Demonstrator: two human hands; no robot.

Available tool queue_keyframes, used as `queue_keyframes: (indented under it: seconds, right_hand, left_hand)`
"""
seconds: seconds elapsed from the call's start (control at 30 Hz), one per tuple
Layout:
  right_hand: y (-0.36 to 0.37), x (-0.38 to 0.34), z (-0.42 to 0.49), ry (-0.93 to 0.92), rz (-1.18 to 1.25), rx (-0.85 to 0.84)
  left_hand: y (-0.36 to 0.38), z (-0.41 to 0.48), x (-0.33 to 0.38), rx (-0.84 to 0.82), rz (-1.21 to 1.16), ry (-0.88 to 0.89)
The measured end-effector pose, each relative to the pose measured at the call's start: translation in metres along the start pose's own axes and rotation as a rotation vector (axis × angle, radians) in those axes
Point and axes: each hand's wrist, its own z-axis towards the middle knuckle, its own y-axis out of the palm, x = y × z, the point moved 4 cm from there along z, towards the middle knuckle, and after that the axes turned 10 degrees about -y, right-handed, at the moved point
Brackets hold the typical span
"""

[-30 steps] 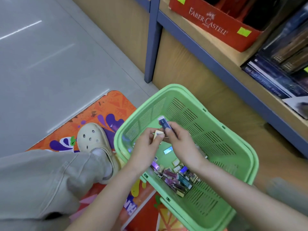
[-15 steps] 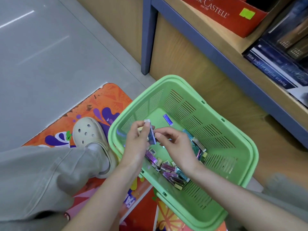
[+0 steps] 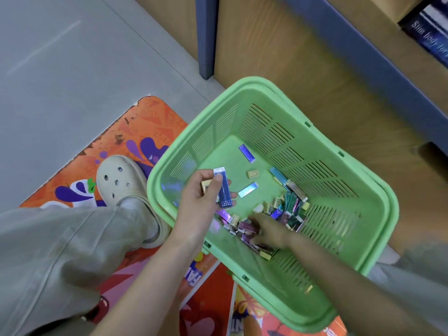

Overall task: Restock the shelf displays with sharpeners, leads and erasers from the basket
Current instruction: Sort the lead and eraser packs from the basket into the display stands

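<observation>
A green plastic basket (image 3: pixel 363 190) sits on the floor against the shelf unit. Its bottom holds a heap of small packs (image 3: pixel 288 209) in purple, blue and teal, plus little cream erasers. A blue pack (image 3: pixel 246 154), a shiny pale blue pack (image 3: pixel 247 189) and one cream eraser (image 3: pixel 252 173) lie apart from the heap. My left hand (image 3: pixel 202 202) hovers over the basket's near-left wall and grips a dark blue lead pack (image 3: pixel 223 190) together with a small cream item (image 3: pixel 206 186). My right hand (image 3: pixel 269 232) reaches down into the heap; its fingertips are blurred among the packs.
A wooden shelf unit (image 3: pixel 315 57) with a blue post (image 3: pixel 206 37) rises behind the basket. Dark blue boxes (image 3: pixel 429 37) lie on its shelf at the top right. My leg and a cream clog (image 3: pixel 121 183) stand on an orange floor mat (image 3: pixel 150 124) left of the basket.
My right hand has let go of the blue pack and dropped down into the heap. My left hand now holds that pack with the cream item. The view has tilted downward.
</observation>
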Motion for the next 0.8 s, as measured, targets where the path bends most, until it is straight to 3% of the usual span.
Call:
queue_keyframes:
  seconds: [0.13, 0.37, 0.6, 0.8]
  right_hand:
    - [0.007, 0.008, 0.010, 0.006, -0.063, 0.003]
    - [0.003, 0.011, 0.028, -0.028, -0.219, -0.159]
    - [0.005, 0.014, 0.022, -0.136, -0.141, -0.032]
    - [0.016, 0.010, 0.016, -0.176, -0.242, 0.085]
  left_hand:
    - [-0.001, 0.006, -0.003, 0.018, 0.004, -0.028]
    - [-0.001, 0.013, -0.006, 0.025, 0.031, -0.039]
    - [0.001, 0.013, -0.011, 0.006, 0.027, -0.060]
    - [0.000, 0.011, -0.014, 0.010, 0.048, -0.076]
